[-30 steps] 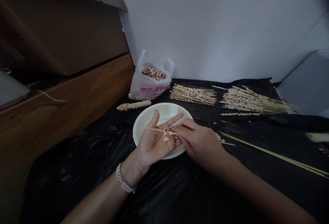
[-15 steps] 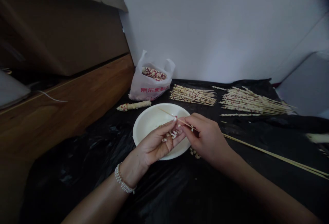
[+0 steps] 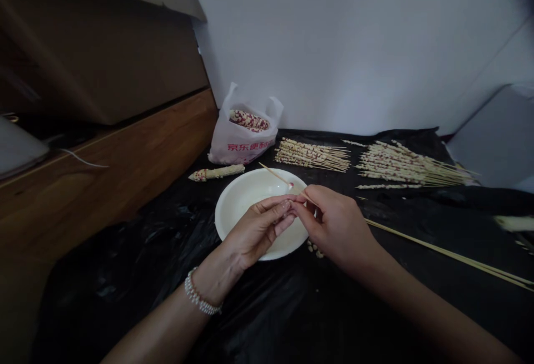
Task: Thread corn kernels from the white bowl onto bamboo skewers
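Observation:
Over a white bowl (image 3: 228, 208) both hands meet at the fingertips. My right hand (image 3: 334, 214) pinches a thin wooden skewer (image 3: 273, 173) between thumb and fingers; its bare tip points up and left. One red-and-white corn kernel (image 3: 291, 186) sits partway along the skewer, just beyond the fingers. My left hand (image 3: 262, 225), with a beaded bracelet at the wrist, is closed, thumb pressed to fingers beside the right fingertips. Kernels lay in that palm a moment ago; the curled fingers now hide them.
Behind the bowl stand a plastic bag (image 3: 244, 149) of corn cobs and a partly stripped cob (image 3: 217, 172). Two piles of kernel-covered skewers (image 3: 312, 154) lie at the back. Long bare sticks (image 3: 438, 247) extend right; loose kernels (image 3: 316, 249) lie by the bowl. A wooden board (image 3: 125, 169) borders the left.
My left fingers have curled closed over the palm of kernels, thumb now against the right fingertips. The skewer's tip has tilted upward, and its kernel shows clear of the left thumb.

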`<state>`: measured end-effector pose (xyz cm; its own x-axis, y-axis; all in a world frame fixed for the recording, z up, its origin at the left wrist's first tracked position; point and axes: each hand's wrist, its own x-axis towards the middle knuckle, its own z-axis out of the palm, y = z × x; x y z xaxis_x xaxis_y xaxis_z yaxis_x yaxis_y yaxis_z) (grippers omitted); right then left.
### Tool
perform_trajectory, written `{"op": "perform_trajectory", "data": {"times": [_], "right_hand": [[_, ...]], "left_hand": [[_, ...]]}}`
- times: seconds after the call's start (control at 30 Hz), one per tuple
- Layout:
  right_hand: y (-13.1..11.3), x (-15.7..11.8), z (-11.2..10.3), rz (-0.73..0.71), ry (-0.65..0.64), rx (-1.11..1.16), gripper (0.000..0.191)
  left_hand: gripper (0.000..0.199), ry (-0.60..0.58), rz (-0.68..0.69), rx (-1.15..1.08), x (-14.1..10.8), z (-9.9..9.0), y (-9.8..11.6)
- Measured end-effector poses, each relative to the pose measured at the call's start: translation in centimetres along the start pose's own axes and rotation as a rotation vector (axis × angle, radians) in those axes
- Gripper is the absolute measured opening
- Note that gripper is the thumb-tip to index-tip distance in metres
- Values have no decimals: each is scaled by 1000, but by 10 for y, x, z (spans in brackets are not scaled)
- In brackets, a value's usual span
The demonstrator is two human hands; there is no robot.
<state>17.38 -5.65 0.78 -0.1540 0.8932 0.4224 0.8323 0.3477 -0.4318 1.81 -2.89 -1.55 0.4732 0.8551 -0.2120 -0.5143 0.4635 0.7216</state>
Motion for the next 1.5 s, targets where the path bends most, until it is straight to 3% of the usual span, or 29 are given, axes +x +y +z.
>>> {"op": "perform_trajectory", "data": {"times": [0.17, 0.33, 0.57, 0.8, 1.5], "right_hand": [[-4, 0, -9, 12, -37, -66, 28], [-5, -1, -10, -53, -103, -133, 27], [-5, -2, -9, -5, -200, -264, 28], [-3, -3, -7, 8, -199, -336, 27], [-4, -2, -10, 8, -211, -383, 29]], "left_hand": [[16, 146, -35, -178, 5, -5, 15], [16, 253, 19, -350, 10, -10, 28], [20, 335, 122, -322, 11, -12, 30], [19, 316, 153, -253, 9, -9, 28], [20, 331, 80, -419, 10, -7, 30]]}}
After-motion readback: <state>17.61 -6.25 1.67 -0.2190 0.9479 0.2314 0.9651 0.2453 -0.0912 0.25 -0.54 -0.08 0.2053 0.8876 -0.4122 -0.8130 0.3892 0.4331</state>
